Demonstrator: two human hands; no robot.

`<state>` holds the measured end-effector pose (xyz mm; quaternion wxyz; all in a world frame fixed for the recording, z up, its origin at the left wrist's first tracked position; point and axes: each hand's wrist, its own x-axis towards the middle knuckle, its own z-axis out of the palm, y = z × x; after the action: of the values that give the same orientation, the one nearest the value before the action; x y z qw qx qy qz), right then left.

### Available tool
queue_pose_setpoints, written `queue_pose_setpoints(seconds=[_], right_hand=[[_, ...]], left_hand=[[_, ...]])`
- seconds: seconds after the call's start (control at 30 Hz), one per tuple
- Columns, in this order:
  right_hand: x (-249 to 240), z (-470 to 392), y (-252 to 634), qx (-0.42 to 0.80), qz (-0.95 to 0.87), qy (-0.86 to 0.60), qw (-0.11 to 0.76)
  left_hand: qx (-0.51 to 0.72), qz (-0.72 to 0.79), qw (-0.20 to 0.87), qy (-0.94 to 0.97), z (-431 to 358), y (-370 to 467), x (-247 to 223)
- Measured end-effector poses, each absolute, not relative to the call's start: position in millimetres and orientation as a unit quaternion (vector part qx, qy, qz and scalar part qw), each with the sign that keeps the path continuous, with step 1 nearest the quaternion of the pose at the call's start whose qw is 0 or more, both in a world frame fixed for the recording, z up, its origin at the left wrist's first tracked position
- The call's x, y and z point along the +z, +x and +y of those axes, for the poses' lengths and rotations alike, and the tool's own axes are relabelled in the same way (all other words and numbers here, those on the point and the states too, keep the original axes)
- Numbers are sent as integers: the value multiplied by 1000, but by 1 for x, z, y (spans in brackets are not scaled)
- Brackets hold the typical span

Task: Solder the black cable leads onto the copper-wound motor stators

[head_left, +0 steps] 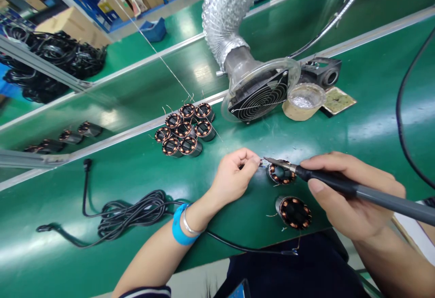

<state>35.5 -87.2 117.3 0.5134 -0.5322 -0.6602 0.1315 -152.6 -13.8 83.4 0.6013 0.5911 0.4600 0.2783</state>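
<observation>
My right hand [356, 198] is wrapped around the handle of a soldering iron [326, 179], whose metal tip points left across a motor stator [283, 180] with copper windings. Just left of that stator, my left hand [234, 173] pinches a thin wire [261, 164] between thumb and fingertips, close to the iron's tip. Whether tip and wire touch I cannot tell. A second stator [295, 214] lies nearer to me, with fine wire ends sticking out. A black cable [234, 244] passes under my left forearm and ends in stripped leads near the table's front edge.
Several stators [183, 130] stand grouped at the back of the green table [238, 137]. A coiled power cord [136, 214] lies left. Behind my hands are a fume extractor [260, 98] with foil duct [224, 17], a round tub [302, 103], an iron stand [322, 72] and a sponge tray [338, 101].
</observation>
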Motion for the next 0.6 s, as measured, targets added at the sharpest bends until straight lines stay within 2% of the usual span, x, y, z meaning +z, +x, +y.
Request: queue_pose_setpoints(seconds=[0.6], right_hand=[[115,-88,37,136,-664,-508,531]], left_hand=[[282,461,597,593,-15,-152,84]])
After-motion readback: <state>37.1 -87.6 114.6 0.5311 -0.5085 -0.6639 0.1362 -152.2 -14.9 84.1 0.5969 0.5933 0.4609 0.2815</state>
